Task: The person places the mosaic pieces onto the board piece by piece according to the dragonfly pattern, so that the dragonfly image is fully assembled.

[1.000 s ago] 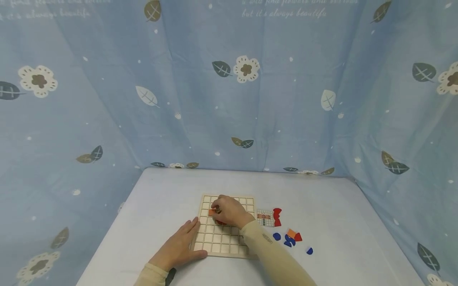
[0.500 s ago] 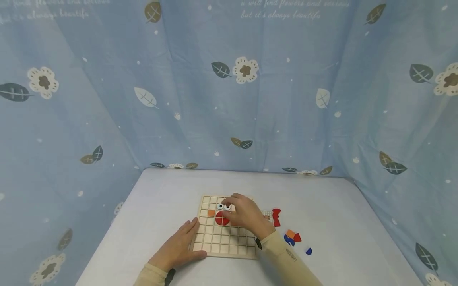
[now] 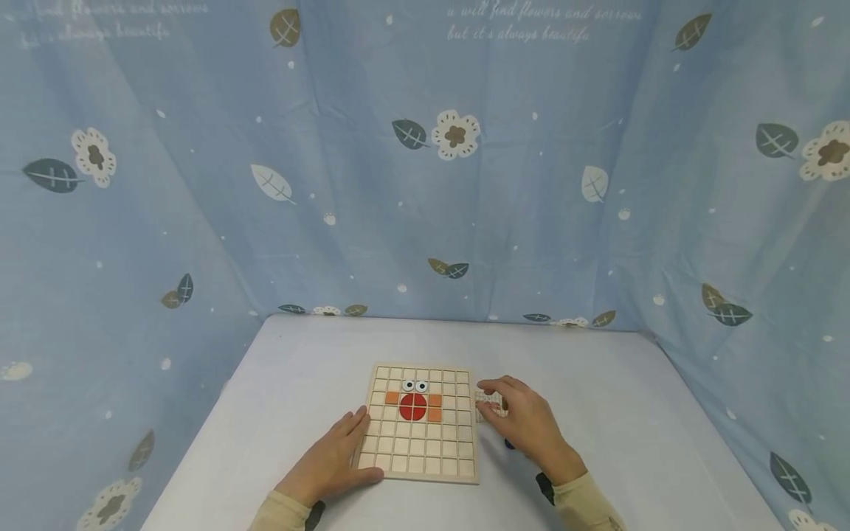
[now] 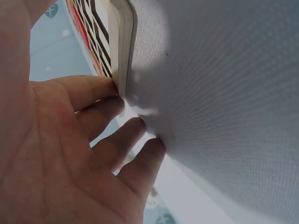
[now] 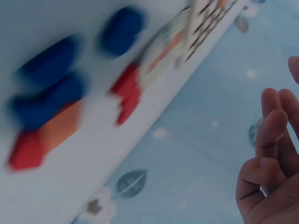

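The wooden grid board [image 3: 434, 448] lies flat on the white table [image 3: 319, 369], a red disc [image 3: 406, 411], two eye pieces [image 3: 408, 385] and orange squares [image 3: 434, 414] set in its cells. From my remote post, I see the left hand [image 3: 330, 459] resting along its left edge, released, fingers straight. The right hand [image 3: 524, 417] is beside the right edge, near a pattern card [image 5: 161, 51], fingers loosely bent, apparently grasping nothing. If the left hand lifted or pushed unevenly, I judge the board could slide and unseat pieces. A low sweep of the right could nudge the card or scatter the loose red pieces [image 5: 126, 93] and blue pieces [image 5: 124, 31], blurred beyond it; overlapping ones would probably make a clean pinch harder.
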`<state>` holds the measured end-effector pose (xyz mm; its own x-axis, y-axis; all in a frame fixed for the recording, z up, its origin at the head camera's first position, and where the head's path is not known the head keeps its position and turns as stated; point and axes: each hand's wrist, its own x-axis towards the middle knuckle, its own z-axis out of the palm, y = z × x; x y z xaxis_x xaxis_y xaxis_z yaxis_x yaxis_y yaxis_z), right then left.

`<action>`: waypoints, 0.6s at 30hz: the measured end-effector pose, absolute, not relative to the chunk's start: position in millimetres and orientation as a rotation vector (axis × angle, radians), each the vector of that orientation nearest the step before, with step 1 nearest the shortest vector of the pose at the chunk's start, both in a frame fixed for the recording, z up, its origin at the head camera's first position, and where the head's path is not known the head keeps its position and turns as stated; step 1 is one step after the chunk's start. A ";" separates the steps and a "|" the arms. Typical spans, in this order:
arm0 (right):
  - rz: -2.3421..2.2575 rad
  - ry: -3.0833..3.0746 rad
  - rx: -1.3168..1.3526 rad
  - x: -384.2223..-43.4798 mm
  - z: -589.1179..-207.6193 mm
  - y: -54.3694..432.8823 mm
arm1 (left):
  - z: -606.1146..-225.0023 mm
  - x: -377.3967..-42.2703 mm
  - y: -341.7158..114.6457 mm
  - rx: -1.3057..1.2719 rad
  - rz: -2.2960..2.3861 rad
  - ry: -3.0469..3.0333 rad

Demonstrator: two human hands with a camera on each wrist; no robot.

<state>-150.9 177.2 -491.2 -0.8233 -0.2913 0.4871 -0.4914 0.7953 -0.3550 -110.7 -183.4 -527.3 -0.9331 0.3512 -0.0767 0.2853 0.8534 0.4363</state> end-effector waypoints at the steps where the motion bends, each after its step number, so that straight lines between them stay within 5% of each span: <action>1: 0.664 -2.595 0.550 -148.4 -491.9 183.8 | -527.4 -111.0 -183.2 0.499 0.639 2.875; 18: 0.610 -3.055 0.101 -128.9 -513.9 263.7 | -525.6 -112.5 -181.4 0.499 0.629 2.869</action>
<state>-128.9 263.7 -513.9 -0.9976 -0.0587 0.0371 -0.0684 0.9214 -0.3826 -112.5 -181.4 -525.6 -0.9310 0.3549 -0.0856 0.2865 0.8556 0.4310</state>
